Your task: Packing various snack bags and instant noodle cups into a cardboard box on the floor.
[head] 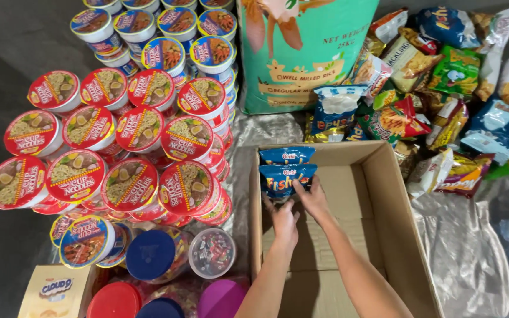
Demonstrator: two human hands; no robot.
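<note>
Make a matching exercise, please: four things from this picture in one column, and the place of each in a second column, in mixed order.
Things:
1. blue snack bag
2. red-lid noodle cups
3. rice sack
4. loose snack bags

Places:
A. heaped to the right of the box
B. stacked to the left of the box
C. in the box's far left corner, with the left hand and right hand on it
D. standing behind the box

Pairs: 1-C, 2-B, 3-D, 4-A
</note>
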